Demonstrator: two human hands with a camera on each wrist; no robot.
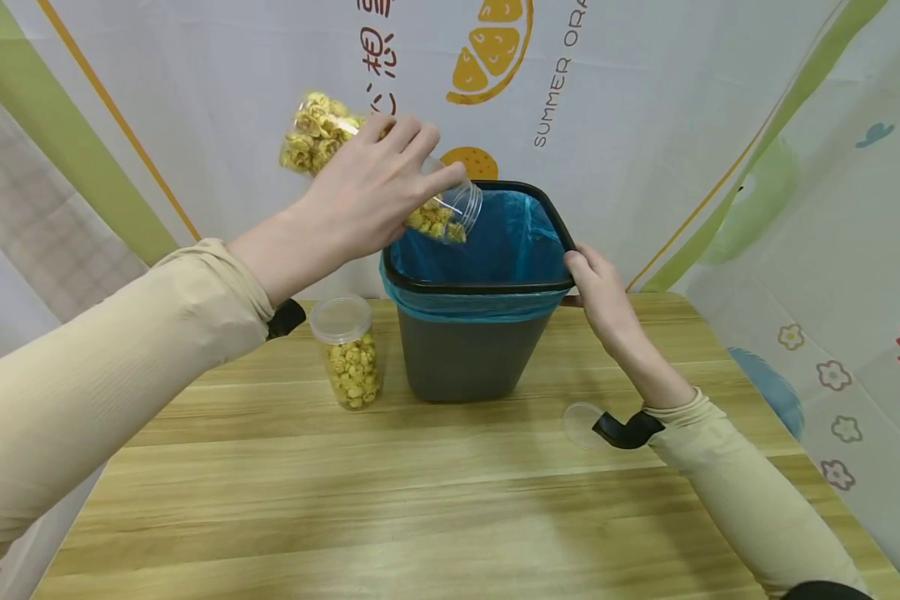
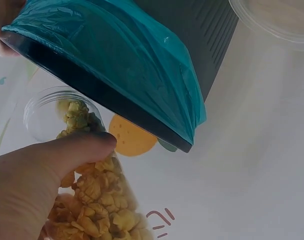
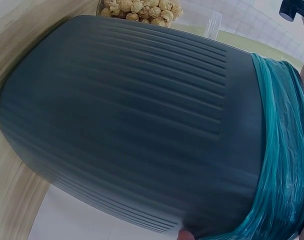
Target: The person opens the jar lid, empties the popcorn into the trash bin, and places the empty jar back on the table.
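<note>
My left hand [image 1: 382, 183] grips a clear plastic jar of popcorn [image 1: 322, 133], tilted with its uncapped mouth over the rim of a dark grey trash bin [image 1: 468, 354]. Some popcorn lies near the jar's mouth. In the left wrist view the thumb [image 2: 87, 150] lies along the jar, below the bin's black rim [image 2: 92, 90]. A blue bag [image 1: 525, 233] lines the bin and folds over its outside. My right hand [image 1: 600, 292] holds the bin's right rim, thumb on top; its other fingers are mostly hidden.
A second jar of popcorn [image 1: 352, 367], with its lid on, stands left of the bin on the wooden table [image 1: 390, 517]. A clear round lid [image 1: 583, 425] lies on the right, beside the right wrist's black camera mount [image 1: 626, 431]. A printed curtain [image 1: 630, 100] hangs close behind.
</note>
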